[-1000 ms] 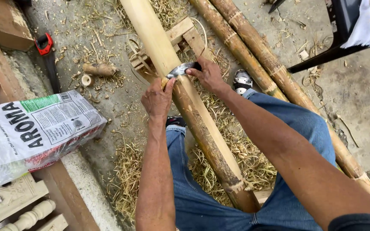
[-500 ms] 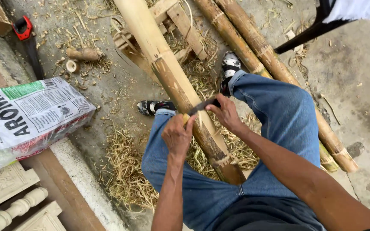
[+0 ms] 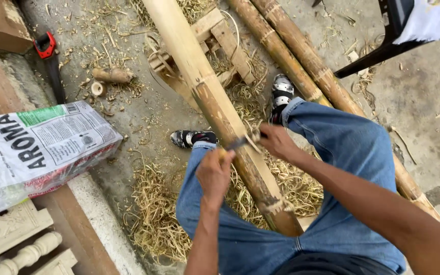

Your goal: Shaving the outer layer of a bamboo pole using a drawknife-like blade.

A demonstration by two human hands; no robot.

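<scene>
Rough grey concrete floor (image 3: 423,117), littered with pale curled shavings (image 3: 154,214), fills the view, with a printed plastic sack (image 3: 36,147) at the left edge and a red-handled saw (image 3: 49,56) in the upper left. A thick bamboo pole (image 3: 204,97) runs from the top centre down between the person's jeans-clad knees, propped near the top on a small wooden stand (image 3: 220,35). Two more bamboo poles (image 3: 301,56) lie to the upper right. Both hands are closed around the ends of a drawknife-like blade (image 3: 240,142) laid across the pole just above centre frame: the left hand (image 3: 215,170) on one wooden handle, the right hand (image 3: 276,142) on the other. To shave cleanly, the blade should sit at a shallow angle, both hands pulling evenly so it peels thin strips without digging at the nodes. Bamboo skin here looks smooth and tan where peeled, darker and mottled lower down, with a frayed ring near the lap.
</scene>
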